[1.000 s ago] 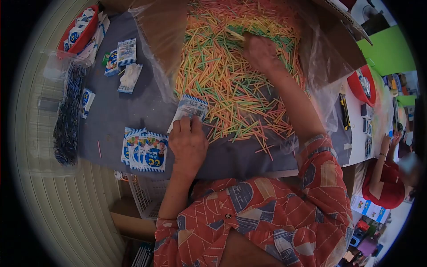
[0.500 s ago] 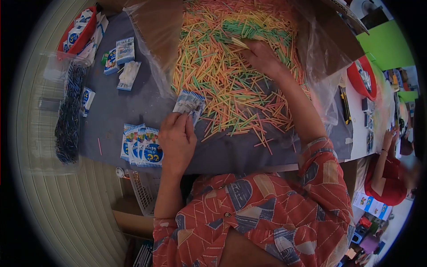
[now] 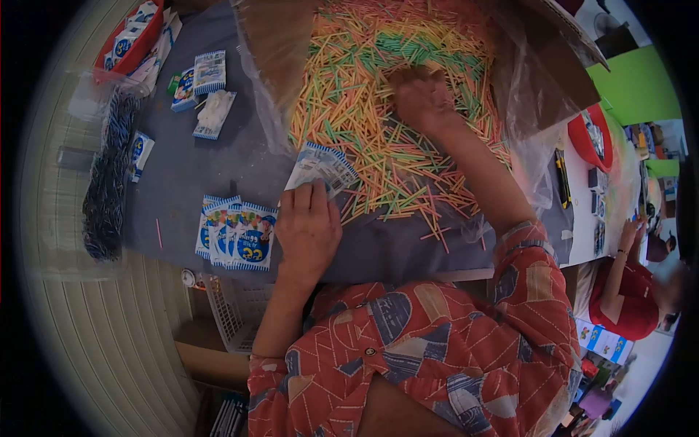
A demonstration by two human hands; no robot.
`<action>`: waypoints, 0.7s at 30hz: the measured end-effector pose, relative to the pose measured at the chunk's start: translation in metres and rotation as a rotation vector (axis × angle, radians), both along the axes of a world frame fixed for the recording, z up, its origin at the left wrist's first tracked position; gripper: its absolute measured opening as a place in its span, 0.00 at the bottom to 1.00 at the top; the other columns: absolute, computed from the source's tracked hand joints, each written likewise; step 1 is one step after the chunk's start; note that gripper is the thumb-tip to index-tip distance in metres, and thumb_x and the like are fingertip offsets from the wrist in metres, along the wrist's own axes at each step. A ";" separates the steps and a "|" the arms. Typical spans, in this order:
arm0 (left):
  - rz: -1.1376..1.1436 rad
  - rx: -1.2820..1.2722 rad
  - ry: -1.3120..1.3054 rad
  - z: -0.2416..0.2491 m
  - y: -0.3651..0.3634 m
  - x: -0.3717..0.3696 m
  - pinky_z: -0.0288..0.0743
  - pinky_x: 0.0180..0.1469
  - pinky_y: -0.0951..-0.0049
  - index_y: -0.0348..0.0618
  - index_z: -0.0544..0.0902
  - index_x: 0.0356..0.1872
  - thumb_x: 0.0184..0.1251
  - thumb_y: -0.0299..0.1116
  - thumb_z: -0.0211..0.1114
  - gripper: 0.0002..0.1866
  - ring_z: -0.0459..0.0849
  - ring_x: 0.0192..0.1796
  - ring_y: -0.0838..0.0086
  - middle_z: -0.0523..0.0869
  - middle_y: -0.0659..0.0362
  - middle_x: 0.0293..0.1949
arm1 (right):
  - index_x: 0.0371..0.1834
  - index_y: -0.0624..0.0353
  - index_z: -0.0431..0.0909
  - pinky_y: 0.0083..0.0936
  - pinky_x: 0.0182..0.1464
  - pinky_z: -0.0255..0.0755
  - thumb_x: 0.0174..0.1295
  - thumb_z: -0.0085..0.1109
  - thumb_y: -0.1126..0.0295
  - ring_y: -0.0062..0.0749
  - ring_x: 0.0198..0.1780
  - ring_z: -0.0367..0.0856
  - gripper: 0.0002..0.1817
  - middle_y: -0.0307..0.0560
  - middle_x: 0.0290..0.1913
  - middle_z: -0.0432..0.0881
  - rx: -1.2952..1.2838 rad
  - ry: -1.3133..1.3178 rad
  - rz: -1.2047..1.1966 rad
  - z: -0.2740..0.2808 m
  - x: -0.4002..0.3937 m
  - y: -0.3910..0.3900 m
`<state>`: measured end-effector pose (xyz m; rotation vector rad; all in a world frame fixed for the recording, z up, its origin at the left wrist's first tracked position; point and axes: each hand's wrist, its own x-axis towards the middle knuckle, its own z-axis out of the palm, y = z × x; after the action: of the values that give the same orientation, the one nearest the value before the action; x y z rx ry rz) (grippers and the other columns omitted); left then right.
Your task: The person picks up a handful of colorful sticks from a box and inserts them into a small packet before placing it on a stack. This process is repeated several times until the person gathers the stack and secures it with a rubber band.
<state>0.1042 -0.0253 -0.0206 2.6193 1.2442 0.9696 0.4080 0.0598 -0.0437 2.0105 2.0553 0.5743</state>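
Note:
My left hand (image 3: pixel 309 229) is closed over the near edge of a small fan of blue-and-white sachets (image 3: pixel 320 166) at the near left side of the stick pile. Its fingertips press on them; the thumb is hidden. My right hand (image 3: pixel 424 100) reaches into a wide heap of thin pink, yellow and green sticks (image 3: pixel 342 102), fingers curled down among them. A few pale sticks show at its fingertips, partly hidden by the hand. Left of my left hand lies an overlapping row of printed sachets (image 3: pixel 251 237).
Loose sachets (image 3: pixel 210 71) and a red bowl of sachets (image 3: pixel 138 36) stand at left, beside a clear tray of dark wrapped strips (image 3: pixel 109 175). A cardboard flap (image 3: pixel 542 80) borders the heap. At right are a yellow-black cutter (image 3: pixel 563 178), another red bowl (image 3: pixel 593 138) and a person in red (image 3: pixel 622 298).
My right hand has turned and lowered into the sticks; the pale sticks it pinched now show less. My left hand has shifted slightly right with the sachets, which are fanned wider.

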 end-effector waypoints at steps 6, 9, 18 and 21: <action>-0.065 0.015 -0.056 -0.004 0.019 -0.009 0.76 0.39 0.58 0.39 0.85 0.39 0.48 0.22 0.68 0.13 0.78 0.40 0.57 0.78 0.55 0.36 | 0.41 0.58 0.82 0.33 0.33 0.66 0.65 0.57 0.63 0.33 0.32 0.71 0.11 0.42 0.28 0.74 0.350 0.815 0.139 0.034 0.010 -0.024; -0.026 0.115 -0.026 -0.003 0.020 -0.012 0.75 0.37 0.58 0.40 0.86 0.39 0.49 0.21 0.68 0.13 0.78 0.39 0.58 0.77 0.55 0.34 | 0.25 0.61 0.76 0.33 0.38 0.72 0.68 0.53 0.68 0.36 0.38 0.83 0.13 0.45 0.34 0.79 0.217 1.614 -0.087 0.025 0.022 -0.027; 0.016 -0.073 0.054 0.001 0.004 -0.017 0.77 0.40 0.59 0.38 0.87 0.39 0.55 0.21 0.67 0.09 0.82 0.41 0.56 0.82 0.53 0.37 | 0.32 0.65 0.82 0.30 0.41 0.77 0.68 0.61 0.72 0.38 0.43 0.90 0.09 0.45 0.28 0.82 0.377 2.467 -0.234 0.039 -0.003 -0.042; 0.006 -0.331 -0.236 -0.008 0.014 -0.023 0.78 0.41 0.61 0.39 0.87 0.37 0.54 0.21 0.69 0.08 0.83 0.40 0.57 0.83 0.53 0.37 | 0.42 0.65 0.85 0.28 0.43 0.75 0.71 0.61 0.65 0.34 0.44 0.90 0.12 0.43 0.28 0.84 0.296 2.244 -0.049 0.027 0.006 -0.043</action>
<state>0.0816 -0.0112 -0.0288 2.1835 1.2326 0.9470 0.4143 0.0164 -0.0169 2.9821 2.1494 -2.7286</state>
